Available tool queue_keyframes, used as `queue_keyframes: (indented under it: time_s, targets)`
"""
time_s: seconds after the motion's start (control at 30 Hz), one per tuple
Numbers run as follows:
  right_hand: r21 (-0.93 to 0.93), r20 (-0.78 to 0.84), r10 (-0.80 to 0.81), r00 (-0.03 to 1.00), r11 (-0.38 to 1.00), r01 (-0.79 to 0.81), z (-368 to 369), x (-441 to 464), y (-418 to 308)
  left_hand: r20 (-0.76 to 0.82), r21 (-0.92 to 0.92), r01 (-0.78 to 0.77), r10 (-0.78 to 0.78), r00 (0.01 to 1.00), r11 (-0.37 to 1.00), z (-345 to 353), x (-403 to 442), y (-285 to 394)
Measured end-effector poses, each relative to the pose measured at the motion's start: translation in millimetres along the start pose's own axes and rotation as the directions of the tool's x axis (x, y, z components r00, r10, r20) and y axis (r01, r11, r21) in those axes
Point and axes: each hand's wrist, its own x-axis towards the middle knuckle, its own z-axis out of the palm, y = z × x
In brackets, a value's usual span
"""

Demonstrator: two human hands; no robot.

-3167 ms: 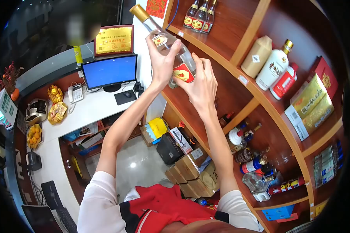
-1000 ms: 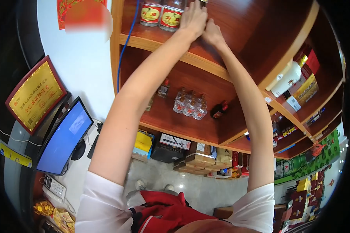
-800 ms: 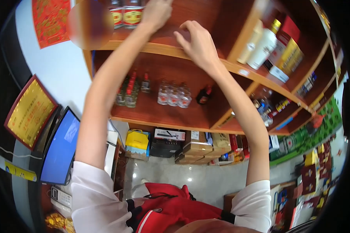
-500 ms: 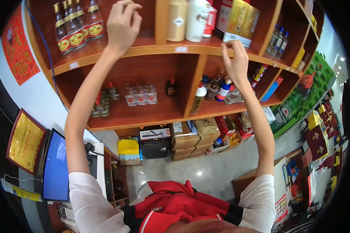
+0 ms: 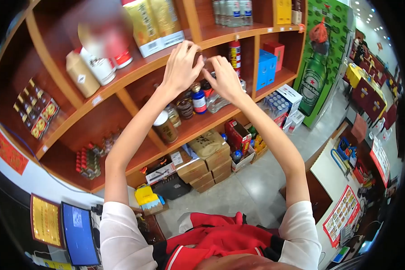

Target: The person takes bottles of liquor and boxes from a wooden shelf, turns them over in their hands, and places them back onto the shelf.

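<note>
My left hand is raised before the shelf's front board, just below two gold boxes. Its fingers are bent, with the thumb apart. Close to its right, my right hand has curved fingers and a separate thumb, both pointing towards the left hand. The fingertips of the two hands nearly meet; a small blur lies between them, and I cannot make out any held object. Behind and below the hands, a blue bottle with a white label stands among other bottles in the lower compartment, partly covered by my arms.
The wooden shelf also holds a tan bottle, a white bottle, clear bottles and blue boxes. Cartons are stacked on the floor beneath. A green bottle-print panel and a counter stand to the right.
The view has turned right along the shelf. My two hands, wide apart before, have come close together in front of the shelf. The bottles and boxes remain on the shelves.
</note>
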Motion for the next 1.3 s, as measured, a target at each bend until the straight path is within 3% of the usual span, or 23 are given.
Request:
queue_keyframes:
  time_s: [0.27,0.4,0.5,0.63,0.8,0.83,0.93,1.03,1.13,1.17,1.3]
  targets:
    - [-0.025,-0.059,0.108,0.992,0.994,-0.109,-64,-19,87,-0.12,0.179,-0.04,0.062,0.991,0.983,108,40,-21]
    - [0.045,-0.003,0.128,0.992,0.991,-0.128,-64,11,125,-0.12,0.22,-0.025,0.052,0.991,0.975,154,41,-34]
    - [0.227,0.015,0.195,0.981,0.955,-0.193,-45,47,157,-0.152,0.225,0.022,0.013,0.988,0.974,183,35,-52]
    - [0.219,0.08,0.047,0.996,0.974,-0.063,-11,107,185,-0.211,0.262,0.122,-0.067,0.975,0.957,201,33,-45]
    - [0.317,0.194,0.151,0.969,0.925,-0.208,68,188,219,-0.334,0.254,0.22,-0.128,0.934,0.942,214,45,-44]
    - [0.23,0.215,0.14,0.966,0.955,-0.19,111,210,238,-0.353,0.252,0.23,-0.132,0.926,0.94,215,48,-44]
    - [0.171,0.394,0.256,0.883,0.923,-0.345,154,250,243,-0.377,0.269,0.235,-0.123,0.918,0.934,219,48,-47]
    - [0.166,0.563,0.229,0.794,0.91,-0.38,194,287,244,-0.393,0.277,0.275,-0.153,0.907,0.921,220,50,-41]
    - [0.378,0.551,0.081,0.83,0.863,-0.335,256,308,260,-0.407,0.301,0.3,-0.163,0.899,0.905,222,53,-37]
    - [0.367,0.49,0.188,0.851,0.841,-0.398,258,303,251,-0.401,0.303,0.313,-0.178,0.899,0.9,223,53,-36]
    - [0.252,0.441,0.224,0.869,0.898,-0.36,276,319,251,-0.398,0.282,0.391,-0.264,0.879,0.876,220,63,-29]
